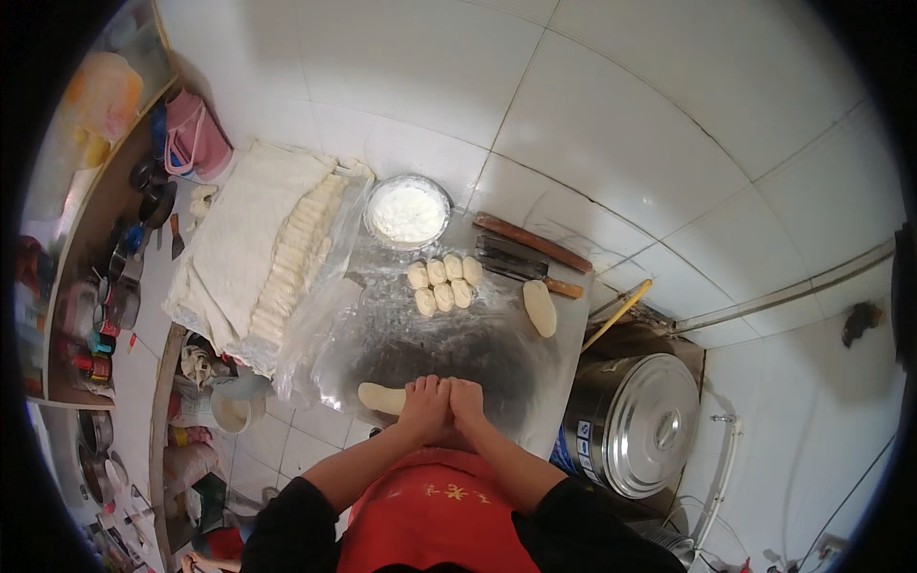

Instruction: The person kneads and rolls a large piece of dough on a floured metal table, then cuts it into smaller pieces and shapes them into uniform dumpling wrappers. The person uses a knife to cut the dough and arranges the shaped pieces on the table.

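Side by side at the table's near edge, my left hand and my right hand press down on a roll of dough, whose pale end sticks out left of my left hand. What lies under my palms is hidden. Several small dough pieces sit in two rows on the floured metal worktop. A smooth oblong of dough lies at the right. Behind them stands a round bowl of flour.
A cleaver with a wooden handle and a long wooden stick lie against the tiled wall. Left, a white cloth lies beside rows of shaped dough. A large lidded steel pot stands right. Another person's hands show lower left.
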Demonstrator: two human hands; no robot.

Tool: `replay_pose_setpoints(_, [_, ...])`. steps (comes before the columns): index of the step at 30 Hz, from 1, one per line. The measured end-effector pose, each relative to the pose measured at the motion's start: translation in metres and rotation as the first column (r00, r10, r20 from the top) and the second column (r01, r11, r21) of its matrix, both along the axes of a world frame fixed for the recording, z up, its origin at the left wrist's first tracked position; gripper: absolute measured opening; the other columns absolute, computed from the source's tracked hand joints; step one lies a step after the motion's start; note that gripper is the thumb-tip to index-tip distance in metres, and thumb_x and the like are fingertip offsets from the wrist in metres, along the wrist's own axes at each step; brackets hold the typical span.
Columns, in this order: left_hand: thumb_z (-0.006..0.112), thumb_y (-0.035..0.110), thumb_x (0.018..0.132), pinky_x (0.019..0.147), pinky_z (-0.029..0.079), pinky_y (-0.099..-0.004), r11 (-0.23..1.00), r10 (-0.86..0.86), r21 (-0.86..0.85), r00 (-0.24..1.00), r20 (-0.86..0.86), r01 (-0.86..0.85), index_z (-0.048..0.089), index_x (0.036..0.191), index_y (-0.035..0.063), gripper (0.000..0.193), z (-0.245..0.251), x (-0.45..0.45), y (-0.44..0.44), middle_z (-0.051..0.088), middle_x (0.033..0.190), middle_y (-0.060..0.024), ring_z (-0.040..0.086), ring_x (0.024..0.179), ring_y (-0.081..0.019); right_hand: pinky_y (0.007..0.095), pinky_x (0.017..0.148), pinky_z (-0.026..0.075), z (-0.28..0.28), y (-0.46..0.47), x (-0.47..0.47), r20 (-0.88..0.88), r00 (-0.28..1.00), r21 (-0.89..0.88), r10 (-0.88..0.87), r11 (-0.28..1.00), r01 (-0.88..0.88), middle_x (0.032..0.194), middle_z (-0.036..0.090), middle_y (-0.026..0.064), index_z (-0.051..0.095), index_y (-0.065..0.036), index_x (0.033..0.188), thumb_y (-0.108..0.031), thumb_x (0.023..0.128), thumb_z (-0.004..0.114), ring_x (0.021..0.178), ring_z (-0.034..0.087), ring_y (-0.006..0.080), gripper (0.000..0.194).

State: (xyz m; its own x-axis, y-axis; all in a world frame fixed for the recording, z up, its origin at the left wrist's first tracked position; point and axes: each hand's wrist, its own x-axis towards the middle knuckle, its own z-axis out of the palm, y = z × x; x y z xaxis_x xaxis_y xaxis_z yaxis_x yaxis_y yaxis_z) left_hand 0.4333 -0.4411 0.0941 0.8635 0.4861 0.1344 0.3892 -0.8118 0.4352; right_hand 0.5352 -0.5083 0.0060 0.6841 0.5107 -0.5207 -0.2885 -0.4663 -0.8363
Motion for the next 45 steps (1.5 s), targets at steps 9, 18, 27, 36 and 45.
replay_pose_setpoints(9, [0.060, 0.021, 0.084, 0.071, 0.054, -0.0441, 0.984, -0.088, -0.174, 0.960, -0.264, 0.042, 0.060, 0.093, 0.0089, 0.015, -0.011, 0.033, 0.002, 0.067, 0.084, -0.0105, 0.068, 0.084, -0.0300, 0.0419, 0.063, 0.047, 0.024, -0.033, 0.039, 0.793, 0.259, -0.421, 0.552, 0.803, -0.422, 0.075, 0.063, 0.0177, 0.063, 0.002, 0.079, -0.022, 0.091, 0.054, 0.067, 0.061, 0.0297, 0.028])
replay_pose_setpoints(18, [0.067, 0.027, 0.083, 0.092, 0.044, -0.0468, 0.974, -0.107, -0.227, 0.877, -0.469, -0.002, 0.051, 0.113, 0.0036, 0.042, -0.020, 0.033, 0.020, 0.057, 0.107, -0.0143, 0.057, 0.106, -0.0314, 0.0437, 0.085, 0.048, 0.127, 0.064, 0.070, 0.523, 0.696, 0.061, 0.492, 0.793, -0.606, 0.102, 0.063, 0.0230, 0.064, 0.003, 0.101, -0.015, 0.087, 0.056, 0.100, 0.061, 0.0375, 0.024])
replay_pose_setpoints(27, [0.058, 0.049, 0.087, 0.118, 0.018, -0.0515, 0.985, -0.123, -0.152, 0.947, -0.298, 0.080, 0.034, 0.145, -0.0051, 0.083, -0.057, -0.040, 0.003, 0.035, 0.150, -0.0263, 0.030, 0.142, -0.0395, 0.0522, 0.087, 0.046, 0.015, 0.110, 0.171, 0.659, 0.473, -0.376, 0.585, 0.800, -0.467, 0.113, 0.057, 0.0273, 0.049, 0.000, 0.121, -0.016, 0.089, 0.057, 0.103, 0.055, 0.0460, 0.036])
replay_pose_setpoints(36, [0.053, 0.058, 0.087, 0.118, 0.015, -0.0546, 0.993, 0.070, -0.081, 0.976, -0.207, -0.089, 0.031, 0.144, -0.0105, 0.092, -0.069, 0.005, 0.078, 0.026, 0.153, -0.0301, 0.020, 0.145, -0.0424, 0.0458, 0.085, 0.050, 0.042, 0.058, 0.122, 0.403, 0.734, -0.444, 0.547, 0.818, -0.365, 0.102, 0.067, 0.0212, 0.059, -0.002, 0.114, -0.030, 0.092, 0.059, 0.097, 0.064, 0.0394, 0.036])
replay_pose_setpoints(45, [0.061, 0.032, 0.082, 0.079, 0.044, -0.0429, 0.997, -0.045, 0.045, 0.974, -0.223, 0.056, 0.052, 0.120, 0.0028, 0.049, -0.070, -0.038, 0.008, 0.059, 0.097, -0.0100, 0.058, 0.094, -0.0265, 0.0435, 0.079, 0.049, 0.029, -0.002, -0.021, 0.461, 0.824, -0.158, 0.329, 0.944, -0.289, 0.093, 0.065, 0.0198, 0.066, 0.000, 0.090, -0.027, 0.089, 0.055, 0.090, 0.061, 0.0369, 0.029])
